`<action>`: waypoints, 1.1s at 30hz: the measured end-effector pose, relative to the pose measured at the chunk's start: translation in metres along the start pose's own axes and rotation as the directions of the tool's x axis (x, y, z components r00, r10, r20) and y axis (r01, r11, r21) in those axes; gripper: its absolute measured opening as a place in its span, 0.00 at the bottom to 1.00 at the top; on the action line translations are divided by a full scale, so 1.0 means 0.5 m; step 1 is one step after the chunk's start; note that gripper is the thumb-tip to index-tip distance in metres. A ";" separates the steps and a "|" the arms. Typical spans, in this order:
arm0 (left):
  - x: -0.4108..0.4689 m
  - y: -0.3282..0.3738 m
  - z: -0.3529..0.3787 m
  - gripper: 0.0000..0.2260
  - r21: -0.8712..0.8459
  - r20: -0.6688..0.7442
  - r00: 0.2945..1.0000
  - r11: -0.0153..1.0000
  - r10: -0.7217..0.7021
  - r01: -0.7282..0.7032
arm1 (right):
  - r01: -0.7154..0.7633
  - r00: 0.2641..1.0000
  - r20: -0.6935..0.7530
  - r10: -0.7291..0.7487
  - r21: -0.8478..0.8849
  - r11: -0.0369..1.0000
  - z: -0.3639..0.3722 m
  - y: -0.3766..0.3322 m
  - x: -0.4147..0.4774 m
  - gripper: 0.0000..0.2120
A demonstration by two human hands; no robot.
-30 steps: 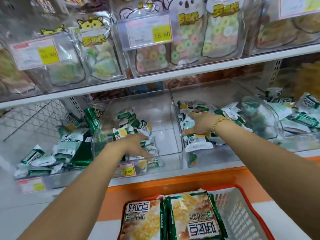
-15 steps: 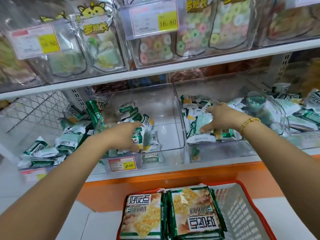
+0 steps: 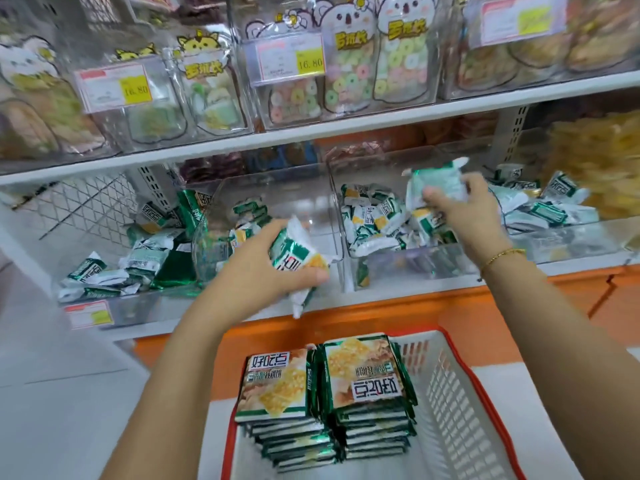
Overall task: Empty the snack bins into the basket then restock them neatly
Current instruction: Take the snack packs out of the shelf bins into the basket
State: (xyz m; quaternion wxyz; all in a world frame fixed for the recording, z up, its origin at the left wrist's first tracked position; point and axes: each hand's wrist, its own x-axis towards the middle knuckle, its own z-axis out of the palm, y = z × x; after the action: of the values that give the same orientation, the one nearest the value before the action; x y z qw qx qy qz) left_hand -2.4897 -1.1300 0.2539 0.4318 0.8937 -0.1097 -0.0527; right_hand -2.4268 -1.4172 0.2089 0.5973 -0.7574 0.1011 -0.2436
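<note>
Snack packets [image 3: 298, 258], green and white, are bunched in the left hand [image 3: 252, 271], whose fingers and thumb curl round them at the open front of the middle bin [image 3: 311, 188], a clear plastic box with a few more packets lying towards its back left corner. The right hand [image 3: 464, 216], with a gold bracelet [image 3: 502, 256] on its wrist, pinches a single packet [image 3: 437, 184] between thumb and fingers, raised above the heap that fills the right bin [image 3: 415, 266]. Both bins stand side by side, touching, at the front edge of the lower shelf [image 3: 398, 289]. Towards the left end of that shelf, loose packets [image 3: 104, 271] of the same kind lie in a pile. Below the shelf's front edge sits the basket [image 3: 460, 393], white with a red rim; two stacks of large packs [image 3: 277, 384] stand side by side against its left wall. On the upper shelf [image 3: 346, 124] are clear bins of bagged sweets, one with a price tag [image 3: 289, 58].
</note>
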 end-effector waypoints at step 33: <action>-0.128 -0.493 0.628 0.16 0.631 0.662 0.441 0.768 -0.607 0.109 | 0.195 0.327 0.454 0.829 -0.891 0.411 0.017 0.567 -0.450 0.21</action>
State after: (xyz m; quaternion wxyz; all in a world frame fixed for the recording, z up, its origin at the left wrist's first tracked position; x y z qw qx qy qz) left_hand -2.5741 -1.2046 -0.1344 0.0535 0.8331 -0.1118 -0.5391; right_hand -2.5772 -1.3852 -0.1188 0.1351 -0.8893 0.0531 0.4337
